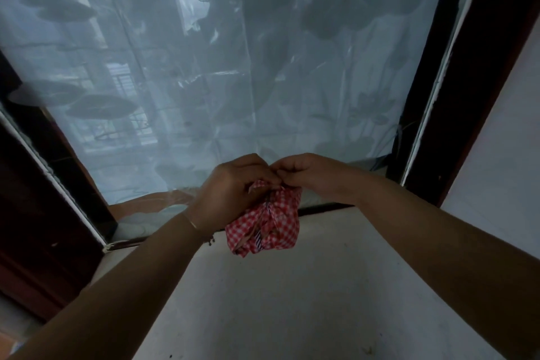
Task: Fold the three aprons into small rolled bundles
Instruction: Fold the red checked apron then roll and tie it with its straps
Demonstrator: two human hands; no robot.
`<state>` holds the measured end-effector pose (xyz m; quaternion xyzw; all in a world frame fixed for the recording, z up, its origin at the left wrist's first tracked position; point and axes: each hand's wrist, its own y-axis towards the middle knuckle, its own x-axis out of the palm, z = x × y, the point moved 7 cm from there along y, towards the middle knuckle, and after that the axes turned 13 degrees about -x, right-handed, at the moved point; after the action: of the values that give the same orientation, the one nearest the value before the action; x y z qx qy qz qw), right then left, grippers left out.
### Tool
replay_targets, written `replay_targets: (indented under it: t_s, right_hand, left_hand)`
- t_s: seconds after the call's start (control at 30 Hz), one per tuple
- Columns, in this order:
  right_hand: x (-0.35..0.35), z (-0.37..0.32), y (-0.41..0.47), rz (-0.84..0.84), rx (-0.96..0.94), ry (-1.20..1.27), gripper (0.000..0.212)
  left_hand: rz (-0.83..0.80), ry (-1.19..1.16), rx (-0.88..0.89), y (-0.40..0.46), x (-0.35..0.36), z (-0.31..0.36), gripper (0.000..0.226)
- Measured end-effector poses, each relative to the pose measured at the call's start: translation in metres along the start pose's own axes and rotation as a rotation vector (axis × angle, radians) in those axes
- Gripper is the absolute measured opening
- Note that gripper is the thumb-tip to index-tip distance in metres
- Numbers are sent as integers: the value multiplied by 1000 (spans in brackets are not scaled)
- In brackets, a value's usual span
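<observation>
Apron (267, 223) is bunched into a small red and white checked bundle. It hangs in the air in the middle of the view, over a pale ledge (292, 301), just near the bottom of a window (219, 82) with a thin curtain.

The left hand (230, 190) curls round the top left of the bundle. The right hand (306, 174) has its fingers curled tight and pinches the top of the cloth. The two hands touch each other at the top. Both hold the same apron.

The bundle hangs down from the hands and toward the person. Its long way runs from far, up at the fingers, to near, down at the loose end. The hands are both at the far end, and neither one is closer. The left hand covers more of the cloth. I think the next move is a tuck or a pull at the top, so the grip there matters most.

A dark striped strip (258, 240) shows near the bottom of the bundle. I see no words or labels to read. The other two aprons are not in view.
</observation>
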<state>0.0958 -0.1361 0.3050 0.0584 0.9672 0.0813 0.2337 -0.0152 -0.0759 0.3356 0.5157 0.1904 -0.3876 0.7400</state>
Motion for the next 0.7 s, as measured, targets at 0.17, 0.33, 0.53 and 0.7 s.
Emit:
replay_targets:
  t_s: [0.17, 0.33, 0.53, 0.7]
  right_hand:
    - [-6, 1, -2, -126, 64, -128, 30]
    - [-8, -8, -3, -191, 55, -155, 16]
    - [-12, -12, -5, -257, 3, -263, 13]
    - [-21, -8, -11, -180, 13, -257, 10]
  left_hand:
    - [73, 56, 25, -5, 2, 2, 18]
    - [118, 78, 52, -6, -2, 9, 14]
    - [70, 76, 47, -2, -3, 15, 17]
    - [-20, 50, 63, -4, 6, 17, 20]
